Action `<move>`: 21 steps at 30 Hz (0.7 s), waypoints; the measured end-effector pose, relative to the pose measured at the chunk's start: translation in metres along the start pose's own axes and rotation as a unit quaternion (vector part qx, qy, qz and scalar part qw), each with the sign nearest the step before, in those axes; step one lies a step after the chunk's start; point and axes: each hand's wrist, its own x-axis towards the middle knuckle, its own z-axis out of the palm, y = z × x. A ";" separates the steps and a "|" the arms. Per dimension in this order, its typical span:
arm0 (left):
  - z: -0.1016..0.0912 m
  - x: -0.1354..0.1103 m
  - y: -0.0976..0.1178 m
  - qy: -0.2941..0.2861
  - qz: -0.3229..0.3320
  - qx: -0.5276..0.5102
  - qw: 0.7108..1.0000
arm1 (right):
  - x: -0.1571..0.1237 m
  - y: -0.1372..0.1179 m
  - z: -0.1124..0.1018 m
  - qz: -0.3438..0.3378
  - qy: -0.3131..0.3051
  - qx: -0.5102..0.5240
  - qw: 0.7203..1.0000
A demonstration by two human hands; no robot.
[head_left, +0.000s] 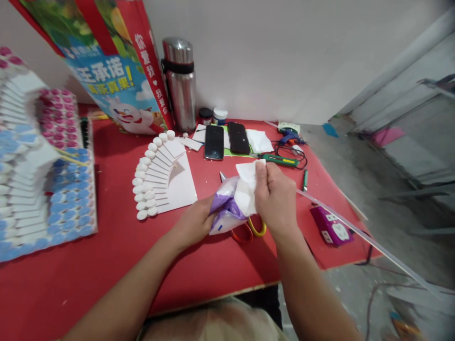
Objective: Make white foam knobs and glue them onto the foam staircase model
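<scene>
My left hand [197,220] is closed around a purple and white tissue packet [227,210], held above the red table. A white tissue [246,189] sticks out of the packet's opening, and the thumb and fingers of my right hand [275,194] pinch its upper end. Beneath the packet lie scissors [262,228] with red and yellow handles, their blades mostly covered. A long translucent rod [355,230] runs from beside my right hand toward the lower right; whether that hand also holds it I cannot tell.
White fanned strips with round tips [152,177] lie left of my hands. Behind stand a steel flask [183,94] and a printed bag [117,76]. Two phones [213,142], a green utility knife [280,160] and a glue gun [289,137] lie beyond; a purple box [330,226] sits right.
</scene>
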 end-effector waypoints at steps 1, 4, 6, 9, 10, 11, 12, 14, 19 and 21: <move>-0.001 -0.001 -0.001 -0.014 0.004 0.010 1.000 | 0.004 0.002 -0.003 -0.004 0.008 -0.011 1.000; -0.007 -0.001 -0.003 -0.013 0.000 0.013 1.000 | 0.017 0.014 -0.016 0.028 -0.005 0.046 0.999; -0.011 -0.001 -0.003 0.031 -0.023 -0.012 0.999 | 0.024 0.019 -0.029 0.066 -0.054 0.112 0.990; -0.017 0.001 0.000 0.078 -0.058 -0.056 0.994 | 0.029 0.020 -0.049 0.083 -0.089 0.116 0.986; -0.019 0.001 0.002 0.078 -0.062 -0.067 0.993 | 0.030 0.019 -0.055 0.077 -0.090 0.095 0.988; -0.020 0.001 0.004 0.076 -0.066 -0.075 0.992 | 0.031 0.017 -0.060 0.069 -0.090 0.072 0.991; -0.021 0.002 0.005 0.075 -0.071 -0.082 0.991 | 0.031 0.016 -0.063 0.060 -0.091 0.049 0.993; -0.023 0.002 0.007 0.087 -0.082 -0.086 0.989 | 0.032 0.016 -0.066 0.038 -0.091 0.007 0.995; -0.024 0.002 0.004 0.151 -0.109 -0.105 0.977 | 0.028 0.016 -0.054 0.030 -0.081 0.000 0.996; -0.025 0.001 0.002 0.202 -0.122 -0.113 0.965 | 0.025 0.014 -0.049 0.046 -0.110 0.037 0.992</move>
